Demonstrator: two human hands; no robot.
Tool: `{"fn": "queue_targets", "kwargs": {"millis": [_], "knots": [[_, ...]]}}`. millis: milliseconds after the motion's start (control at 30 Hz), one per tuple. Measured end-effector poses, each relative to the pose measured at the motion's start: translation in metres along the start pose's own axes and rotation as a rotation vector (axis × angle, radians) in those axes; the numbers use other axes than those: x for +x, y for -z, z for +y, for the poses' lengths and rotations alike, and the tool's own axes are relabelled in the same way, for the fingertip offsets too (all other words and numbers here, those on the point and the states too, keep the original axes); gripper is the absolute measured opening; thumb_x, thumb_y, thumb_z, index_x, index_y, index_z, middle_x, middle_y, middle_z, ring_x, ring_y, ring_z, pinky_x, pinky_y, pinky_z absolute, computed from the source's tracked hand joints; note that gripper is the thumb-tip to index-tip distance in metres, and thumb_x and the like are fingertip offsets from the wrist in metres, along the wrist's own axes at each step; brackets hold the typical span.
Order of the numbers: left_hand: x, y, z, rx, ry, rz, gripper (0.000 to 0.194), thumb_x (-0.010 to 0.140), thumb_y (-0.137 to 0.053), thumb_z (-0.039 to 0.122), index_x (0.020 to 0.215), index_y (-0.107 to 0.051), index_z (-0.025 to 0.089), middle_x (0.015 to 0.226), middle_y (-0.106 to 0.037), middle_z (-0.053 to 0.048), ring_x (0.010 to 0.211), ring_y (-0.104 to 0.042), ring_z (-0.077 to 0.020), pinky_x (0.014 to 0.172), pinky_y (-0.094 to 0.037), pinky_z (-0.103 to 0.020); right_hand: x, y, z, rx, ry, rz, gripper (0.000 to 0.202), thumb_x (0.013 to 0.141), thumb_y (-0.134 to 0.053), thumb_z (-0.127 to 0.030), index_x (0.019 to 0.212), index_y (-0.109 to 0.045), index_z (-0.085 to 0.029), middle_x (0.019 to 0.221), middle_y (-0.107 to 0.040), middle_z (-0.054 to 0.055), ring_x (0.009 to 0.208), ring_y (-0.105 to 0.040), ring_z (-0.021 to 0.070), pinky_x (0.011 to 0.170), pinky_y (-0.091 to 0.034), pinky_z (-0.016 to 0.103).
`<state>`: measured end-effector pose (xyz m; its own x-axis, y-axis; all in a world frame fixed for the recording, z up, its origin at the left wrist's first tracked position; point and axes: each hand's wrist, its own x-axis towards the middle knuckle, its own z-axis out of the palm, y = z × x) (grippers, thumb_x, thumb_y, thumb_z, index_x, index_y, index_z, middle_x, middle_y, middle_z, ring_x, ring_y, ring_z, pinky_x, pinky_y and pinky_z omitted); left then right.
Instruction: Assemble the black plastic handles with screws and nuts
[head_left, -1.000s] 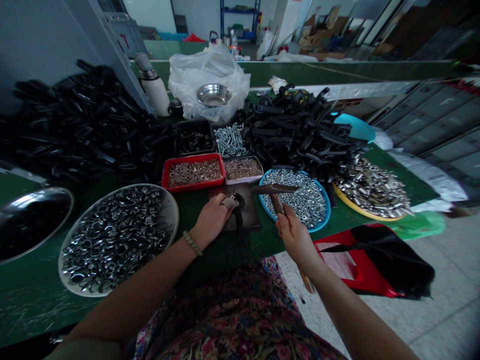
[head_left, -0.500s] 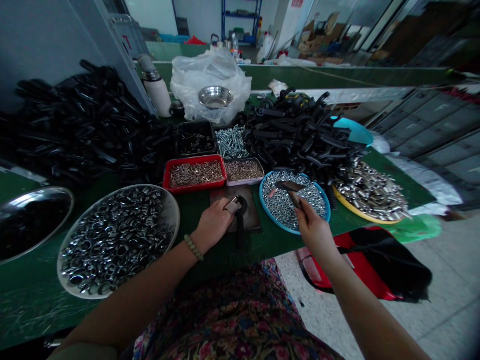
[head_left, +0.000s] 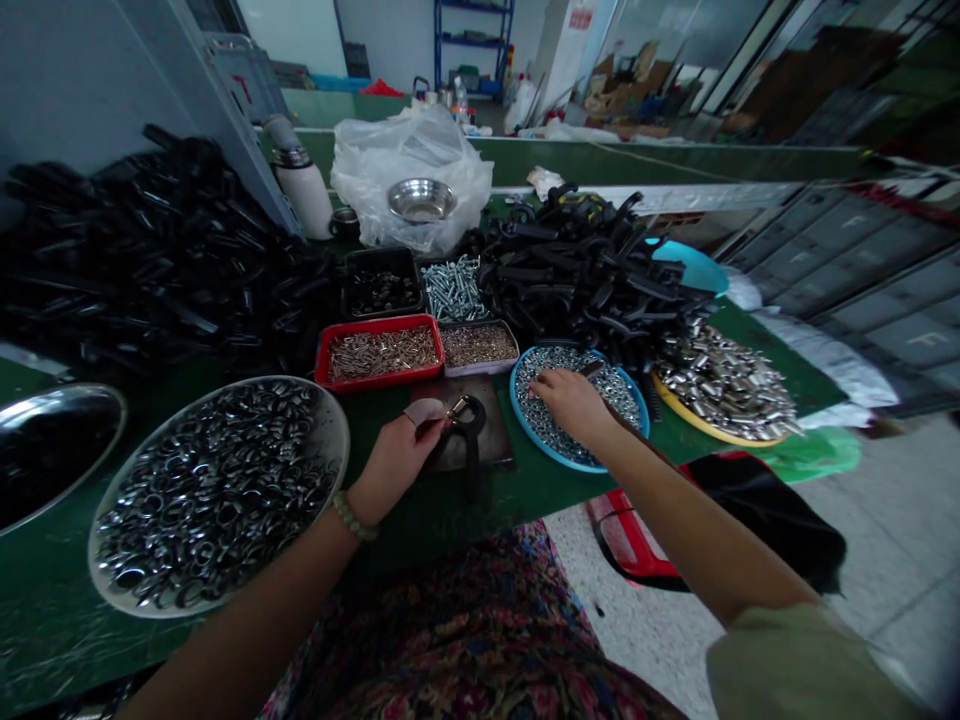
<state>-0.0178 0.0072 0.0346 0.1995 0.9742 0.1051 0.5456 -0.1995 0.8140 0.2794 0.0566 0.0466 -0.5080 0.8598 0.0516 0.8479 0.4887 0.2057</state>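
Observation:
My left hand (head_left: 397, 455) is closed, thumb and fingers pinched at the side of a black part with a ring-shaped end (head_left: 472, 445). A small shiny metal piece (head_left: 459, 406) sits at that ring, by my fingertips. Beneath them lies a dark metal plate (head_left: 495, 440). My right hand (head_left: 574, 405) reaches into a blue-rimmed tray (head_left: 523, 425) of small silvery nuts (head_left: 551, 437), its fingertips pinched together; anything between them is hidden. A hammer (head_left: 592, 370) rests on this tray, largely covered by my right hand and forearm.
At the left stands a round tray of metal rings (head_left: 225, 490). A red tray (head_left: 322, 375) of small pins, a tray of tiny brass-coloured pieces (head_left: 480, 343) and bolts (head_left: 454, 288) lie ahead. Black parts are heaped on both sides (head_left: 172, 260). Metal cylinders (head_left: 727, 390) fill a yellow-rimmed tray.
My right hand has let go of the hammer, which now lies on the blue tray, and has moved left into the nuts. My left hand has shifted slightly left and down, uncovering the metal piece.

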Motion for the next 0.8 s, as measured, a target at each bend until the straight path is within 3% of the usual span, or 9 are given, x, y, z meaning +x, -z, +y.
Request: {"fn": "queue_targets", "kwargs": {"millis": [100,167,267,367,500,667,800], "knots": [[-0.002,-0.001,-0.005,-0.037,0.003,0.024,0.015,0.089,-0.055,0.030,0.097,-0.064,0.022,0.092,-0.070,0.001,0.087,-0.065,-0.0145,0.081,-0.049,-0.025,0.010,-0.006,0.003,0.098,0.044,0.015,0.017,0.093,-0.047,-0.018,0.097,-0.063,-0.015,0.104,-0.064,0.014,0.100,-0.057,0.0257,0.085,-0.043,0.039],[-0.003,-0.002,-0.006,-0.004,-0.020,0.020,0.015,0.091,-0.052,0.031,0.096,-0.064,0.022,0.092,-0.069,0.000,0.088,-0.064,-0.0151,0.083,-0.049,-0.026,0.007,-0.007,-0.002,0.320,-0.013,0.174,0.014,0.093,-0.046,-0.021,0.099,-0.058,-0.015,0.103,-0.065,0.015,0.097,-0.061,0.0250,0.085,-0.046,0.039],[-0.004,-0.008,-0.006,0.067,-0.125,0.009,0.018,0.094,-0.046,0.026,0.098,-0.062,0.020,0.101,-0.067,-0.004,0.096,-0.061,-0.0168,0.091,-0.047,-0.030,0.000,0.001,-0.032,0.876,-0.194,0.433,0.017,0.097,-0.042,-0.029,0.110,-0.045,-0.019,0.098,-0.067,0.010,0.085,-0.066,0.0195,0.075,-0.052,0.034],[-0.006,-0.017,-0.008,0.118,-0.198,-0.015,0.019,0.094,-0.043,0.023,0.104,-0.059,0.021,0.111,-0.063,-0.006,0.105,-0.058,-0.0189,0.097,-0.045,-0.035,0.001,0.014,-0.076,1.244,-0.251,0.434,0.014,0.099,-0.038,-0.034,0.107,-0.040,-0.023,0.090,-0.067,0.004,0.074,-0.068,0.0146,0.070,-0.054,0.030],[-0.009,-0.026,-0.011,0.148,-0.196,-0.021,0.019,0.095,-0.040,0.021,0.104,-0.056,0.021,0.108,-0.063,-0.007,0.105,-0.057,-0.0207,0.098,-0.044,-0.040,0.011,0.016,-0.110,1.273,-0.254,0.366,0.012,0.098,-0.038,-0.034,0.096,-0.041,-0.022,0.084,-0.067,0.004,0.071,-0.069,0.0142,0.068,-0.053,0.028],[-0.010,-0.027,-0.012,0.102,-0.176,-0.013,0.017,0.095,-0.040,0.018,0.102,-0.056,0.021,0.106,-0.062,-0.007,0.102,-0.057,-0.0209,0.094,-0.046,-0.039,0.016,0.003,-0.114,1.260,-0.252,0.376,0.011,0.098,-0.037,-0.033,0.096,-0.039,-0.023,0.085,-0.067,0.005,0.070,-0.069,0.0146,0.065,-0.052,0.027],[-0.010,-0.027,-0.011,0.087,-0.161,-0.005,0.017,0.095,-0.039,0.019,0.102,-0.055,0.021,0.105,-0.062,-0.006,0.100,-0.057,-0.0203,0.093,-0.047,-0.037,0.017,0.004,-0.116,1.197,-0.227,0.344,0.009,0.096,-0.039,-0.031,0.097,-0.040,-0.022,0.083,-0.067,0.006,0.072,-0.069,0.0163,0.064,-0.052,0.028]]}}
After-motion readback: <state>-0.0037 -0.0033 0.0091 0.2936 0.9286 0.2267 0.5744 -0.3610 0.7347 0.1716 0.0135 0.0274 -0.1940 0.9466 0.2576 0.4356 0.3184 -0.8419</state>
